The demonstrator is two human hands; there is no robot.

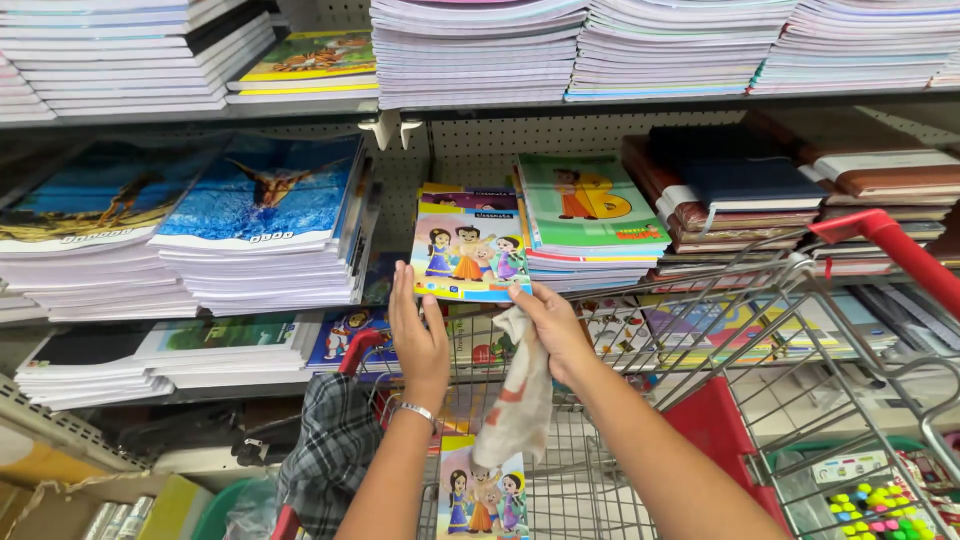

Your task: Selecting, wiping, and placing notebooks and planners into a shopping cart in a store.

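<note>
Item: my left hand (418, 338), fingers flat and spread, pressed against the lower left edge of a cartoon notebook (468, 250) that lies on top of a short stack on the middle shelf (400, 125), between tall piles of blue-covered notebooks (270, 215) and a green-covered pile (585, 215). Item: my right hand (553, 325), clasping a pale cloth (520, 400) that hangs down while its fingertips meet the same notebook's lower right corner. Below: a wire cart (760, 330) with a red handle, a matching notebook (483, 495) lying inside.
</note>
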